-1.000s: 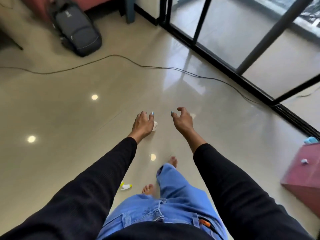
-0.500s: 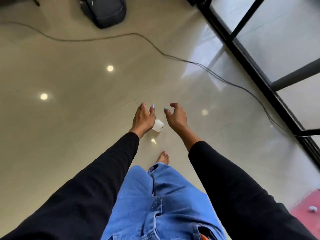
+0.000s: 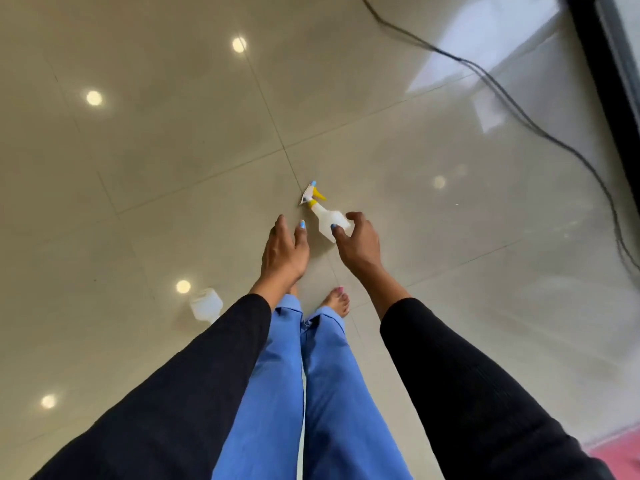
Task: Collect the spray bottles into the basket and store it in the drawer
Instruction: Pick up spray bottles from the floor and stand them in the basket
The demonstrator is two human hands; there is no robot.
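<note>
Head view, looking steeply down at a glossy tiled floor point(image 3: 138, 168). A white spray bottle point(image 3: 325, 220) with a yellow-and-white trigger head is lying on its side on the floor, nozzle pointing away from the person. The right hand point(image 3: 356, 247) is reaching over the bottle's base, its grip apart: the fingers are curving loosely and overlapping the bottle's far end, though whether they are actually touching it cannot be told. The left hand point(image 3: 284, 254) is hanging just beside the bottle, its grip also apart, with fingers relaxed and holding nothing. A second white bottle point(image 3: 206, 304) is resting on the floor near the left sleeve, partly hidden by it. Bare feet point(image 3: 337, 301) are showing below blue trousers. A black cable point(image 3: 512, 102) is running across the floor at upper right.
</note>
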